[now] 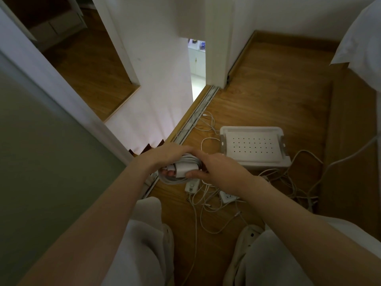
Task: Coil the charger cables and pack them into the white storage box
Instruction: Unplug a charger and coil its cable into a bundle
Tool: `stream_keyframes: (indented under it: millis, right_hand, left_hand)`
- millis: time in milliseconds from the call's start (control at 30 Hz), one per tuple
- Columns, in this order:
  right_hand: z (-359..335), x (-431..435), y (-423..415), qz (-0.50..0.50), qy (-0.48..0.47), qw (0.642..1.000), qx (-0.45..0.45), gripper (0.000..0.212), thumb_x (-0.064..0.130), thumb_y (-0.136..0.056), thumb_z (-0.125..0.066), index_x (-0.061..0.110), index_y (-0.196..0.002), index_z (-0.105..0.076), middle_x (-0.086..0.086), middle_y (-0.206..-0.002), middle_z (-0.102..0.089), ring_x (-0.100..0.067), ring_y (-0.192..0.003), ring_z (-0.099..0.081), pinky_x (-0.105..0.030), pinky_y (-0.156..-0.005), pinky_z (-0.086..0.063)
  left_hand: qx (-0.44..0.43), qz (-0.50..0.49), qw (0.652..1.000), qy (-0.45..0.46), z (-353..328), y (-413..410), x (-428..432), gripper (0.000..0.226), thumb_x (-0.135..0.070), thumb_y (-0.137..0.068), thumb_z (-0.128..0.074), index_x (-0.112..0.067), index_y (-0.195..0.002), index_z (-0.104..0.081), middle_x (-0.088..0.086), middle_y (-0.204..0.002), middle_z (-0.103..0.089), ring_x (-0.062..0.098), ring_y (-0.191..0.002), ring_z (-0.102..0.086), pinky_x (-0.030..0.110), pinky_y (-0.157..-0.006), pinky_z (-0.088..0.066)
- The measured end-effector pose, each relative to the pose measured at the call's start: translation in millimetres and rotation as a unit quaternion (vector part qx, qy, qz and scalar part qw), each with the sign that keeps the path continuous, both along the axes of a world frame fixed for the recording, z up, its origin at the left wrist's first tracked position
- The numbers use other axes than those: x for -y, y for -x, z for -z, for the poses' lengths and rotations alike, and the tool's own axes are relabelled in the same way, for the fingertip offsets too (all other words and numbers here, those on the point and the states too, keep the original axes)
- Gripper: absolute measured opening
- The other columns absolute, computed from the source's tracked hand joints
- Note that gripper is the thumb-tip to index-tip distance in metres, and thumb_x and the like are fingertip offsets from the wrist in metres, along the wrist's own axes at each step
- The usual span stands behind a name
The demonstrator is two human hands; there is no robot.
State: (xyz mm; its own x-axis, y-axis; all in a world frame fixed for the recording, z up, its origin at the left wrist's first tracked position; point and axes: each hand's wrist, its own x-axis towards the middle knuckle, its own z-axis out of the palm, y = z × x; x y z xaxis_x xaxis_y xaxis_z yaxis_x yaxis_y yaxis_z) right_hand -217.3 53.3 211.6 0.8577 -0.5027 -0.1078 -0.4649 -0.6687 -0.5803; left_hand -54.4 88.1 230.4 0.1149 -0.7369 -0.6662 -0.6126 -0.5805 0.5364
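I am looking down at a wooden floor (278, 100). The white storage box (253, 149) is sitting on it, lid seemingly on, beside tangled loose cables (288, 180). The left hand (162, 156) is gripping a coiled cable bundle (181, 172) near the box, and the right hand (220, 172) is pinching its side. If either grip eases, the coil could spring apart.

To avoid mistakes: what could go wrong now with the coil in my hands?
1. The coil, gripped by the left hand and right hand, shows no tie; it may spring loose if one lets go.
2. The white storage box seems lidded, so opening it needs a free hand.
3. Loose cables tangled near the shoes could snag.
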Motion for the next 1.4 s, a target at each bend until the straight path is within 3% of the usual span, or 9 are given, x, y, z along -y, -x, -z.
stream_keyframes:
  millis: [200,400,533,600,800,900,1033,1233,1400]
  right_hand:
    - [-2.0,7.2,2.1,0.044,-0.018,0.999,0.01,0.046,0.05,-0.088,-0.049,0.019,-0.122,-0.047,0.0,-0.096,-0.065,-0.013,-0.077,-0.062,-0.031,-0.071,-0.055]
    - [-11.2,8.3,-0.3,0.134,-0.161,0.969,0.128,0.021,0.04,-0.093,-0.048,0.02,-0.092,-0.053,0.008,-0.063,-0.05,0.001,-0.044,-0.043,-0.007,-0.041,-0.035]
    - [-16.1,15.4,4.6,0.271,-0.284,0.904,0.171,0.039,0.045,-0.095,-0.04,0.015,-0.075,-0.055,0.004,-0.059,-0.045,-0.005,-0.045,-0.038,-0.008,-0.037,-0.031]
    - [-17.4,16.4,6.3,0.313,-0.337,0.866,0.197,0.041,0.047,-0.095,-0.04,0.017,-0.071,-0.054,0.004,-0.06,-0.045,-0.006,-0.047,-0.037,-0.01,-0.04,-0.031]
    - [-11.1,5.4,0.2,0.292,-0.331,0.866,0.237,0.034,0.041,-0.095,-0.043,0.022,-0.069,-0.051,0.004,-0.057,-0.045,-0.001,-0.042,-0.038,-0.014,-0.044,-0.032]
    - [-7.8,6.4,0.6,0.251,-0.32,0.886,0.223,0.018,0.032,-0.096,-0.047,0.019,-0.093,-0.059,0.008,-0.06,-0.045,0.005,-0.038,-0.042,-0.007,-0.041,-0.031]
    - [-1.8,10.4,-0.6,0.241,-0.301,0.901,0.198,0.027,0.028,-0.096,-0.047,0.017,-0.118,-0.058,0.008,-0.061,-0.045,0.0,-0.05,-0.042,-0.012,-0.047,-0.035]
    - [1.2,14.1,-1.7,0.243,-0.242,0.914,0.219,0.024,0.026,-0.095,-0.05,0.013,-0.113,-0.059,0.007,-0.06,-0.047,0.0,-0.046,-0.041,-0.014,-0.047,-0.033]
    - [6.8,9.7,1.5,0.257,-0.245,0.906,0.231,0.017,0.024,-0.095,-0.05,0.011,-0.1,-0.06,0.007,-0.059,-0.045,0.0,-0.044,-0.039,-0.011,-0.045,-0.031]
  left_hand:
    - [0.048,-0.14,0.982,0.119,-1.5,11.9,8.4,0.049,-0.045,-0.094,-0.038,-0.003,-0.097,-0.062,0.013,-0.087,-0.064,0.024,-0.079,-0.064,0.027,-0.064,-0.049]
    - [0.067,-0.247,0.881,0.397,-12.1,13.3,11.2,0.022,-0.029,-0.096,-0.044,-0.019,-0.087,-0.061,0.001,-0.084,-0.064,0.009,-0.069,-0.063,0.02,-0.059,-0.054]
    - [-0.168,-0.266,0.901,0.299,-7.1,19.5,13.9,0.041,-0.041,-0.094,-0.046,-0.015,-0.127,-0.044,-0.001,-0.108,-0.059,0.008,-0.09,-0.062,0.022,-0.074,-0.053]
    - [-0.24,-0.244,0.903,0.261,-3.2,31.0,12.6,0.041,-0.042,-0.094,-0.046,-0.016,-0.125,-0.046,-0.002,-0.108,-0.062,0.007,-0.092,-0.064,0.019,-0.072,-0.054]
    - [-0.165,-0.25,0.904,0.306,2.3,44.6,14.6,0.041,-0.036,-0.095,-0.046,-0.012,-0.128,-0.035,0.004,-0.118,-0.057,0.013,-0.102,-0.061,0.024,-0.081,-0.054]
    - [-0.142,-0.26,0.908,0.295,2.5,38.8,15.0,0.037,-0.033,-0.099,-0.039,-0.012,-0.128,-0.034,0.008,-0.121,-0.054,0.019,-0.109,-0.057,0.04,-0.094,-0.05]
    - [-0.182,-0.301,0.887,0.3,-1.7,37.0,14.0,0.031,-0.028,-0.101,-0.035,-0.011,-0.127,-0.036,0.01,-0.121,-0.054,0.021,-0.11,-0.057,0.034,-0.089,-0.052]
    - [-0.273,-0.295,0.857,0.323,-5.3,37.2,12.4,0.025,-0.026,-0.099,-0.04,-0.016,-0.123,-0.041,0.005,-0.118,-0.057,0.016,-0.106,-0.06,0.027,-0.079,-0.057]
    - [-0.248,-0.229,0.886,0.318,-0.1,43.0,13.2,0.042,-0.02,-0.09,-0.059,-0.019,-0.126,-0.037,0.002,-0.115,-0.058,0.016,-0.105,-0.062,0.026,-0.08,-0.055]
